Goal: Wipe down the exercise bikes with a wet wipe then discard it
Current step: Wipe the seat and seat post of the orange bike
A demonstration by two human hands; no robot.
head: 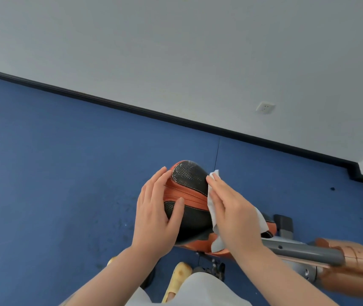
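Observation:
An exercise bike's black and orange saddle (190, 191) sits in the middle of the view, its perforated top worn pale near the far end. My left hand (156, 215) rests flat on the saddle's left side, thumb lying across the black part. With straight fingers, my right hand (233, 213) presses a white wet wipe (213, 208) against the saddle's right side. The wipe shows beyond the fingertips and hangs below the palm.
The bike's grey seat post and copper-coloured frame (321, 252) run off to the lower right. Blue floor (66, 173) surrounds the bike, edged by a black skirting (176, 119) under a grey wall with a socket (265, 107). My yellow shoe (177, 281) is below the saddle.

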